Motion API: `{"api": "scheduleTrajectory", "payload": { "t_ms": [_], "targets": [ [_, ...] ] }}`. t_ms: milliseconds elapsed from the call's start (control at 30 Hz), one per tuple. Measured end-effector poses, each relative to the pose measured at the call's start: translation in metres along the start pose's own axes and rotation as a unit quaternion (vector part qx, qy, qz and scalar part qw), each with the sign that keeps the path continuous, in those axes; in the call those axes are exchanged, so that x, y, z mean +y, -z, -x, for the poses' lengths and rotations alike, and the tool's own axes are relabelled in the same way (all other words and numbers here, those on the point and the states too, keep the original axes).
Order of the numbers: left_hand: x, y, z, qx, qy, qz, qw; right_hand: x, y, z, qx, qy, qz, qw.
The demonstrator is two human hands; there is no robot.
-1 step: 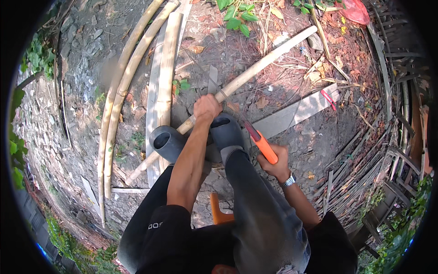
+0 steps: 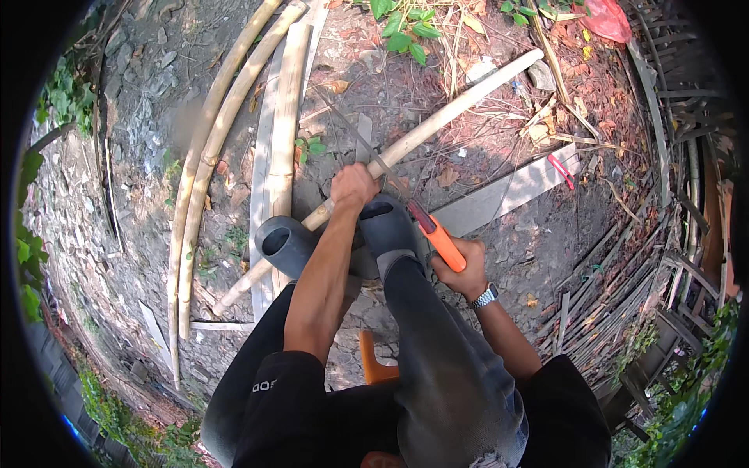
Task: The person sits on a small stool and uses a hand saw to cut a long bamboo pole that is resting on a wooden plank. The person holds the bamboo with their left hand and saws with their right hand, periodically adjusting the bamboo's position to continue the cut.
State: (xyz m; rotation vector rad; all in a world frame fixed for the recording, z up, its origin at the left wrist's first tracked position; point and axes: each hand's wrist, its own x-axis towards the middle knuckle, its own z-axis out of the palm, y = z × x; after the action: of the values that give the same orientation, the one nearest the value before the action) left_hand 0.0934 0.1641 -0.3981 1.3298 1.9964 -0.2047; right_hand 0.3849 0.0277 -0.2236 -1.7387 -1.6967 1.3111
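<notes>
My left hand point(image 2: 353, 186) is wrapped round a pale bamboo pole point(image 2: 460, 103), which lies slantwise from lower left to upper right in front of my feet. In my right hand point(image 2: 462, 270) is the orange handle of a hand saw point(image 2: 443, 243). The saw's thin blade points up and to the left and crosses the pole just right of my left hand. How deep the blade sits in the pole I cannot tell. Two grey rubber clogs point(image 2: 388, 222) stand close to the pole, one on each side of my left forearm.
Long bamboo poles point(image 2: 204, 160) and a thicker bamboo length point(image 2: 285, 125) lie at the left. A grey board point(image 2: 499, 199) with a red-handled tool point(image 2: 561, 171) on it lies at the right. Thin sticks point(image 2: 605, 285) are heaped farther right. An orange plastic piece point(image 2: 374, 360) shows beneath me.
The saw and my right hand have shifted a little up and to the left, pushing more blade past the pole. My left hand and the pole stay almost still.
</notes>
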Motion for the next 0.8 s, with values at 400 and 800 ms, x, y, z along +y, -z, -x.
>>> {"api": "scheduleTrajectory", "payload": {
  "t_ms": [400, 800],
  "targets": [
    [0.003, -0.01, 0.002, -0.011, -0.006, -0.028, 1.0, 0.0, -0.023, -0.004, 0.016, 0.001, -0.025, 1.0],
    [-0.003, -0.011, 0.017, -0.031, -0.004, -0.037, 0.999, -0.006, -0.008, 0.024, -0.017, -0.012, 0.033, 0.999]
  ]
}}
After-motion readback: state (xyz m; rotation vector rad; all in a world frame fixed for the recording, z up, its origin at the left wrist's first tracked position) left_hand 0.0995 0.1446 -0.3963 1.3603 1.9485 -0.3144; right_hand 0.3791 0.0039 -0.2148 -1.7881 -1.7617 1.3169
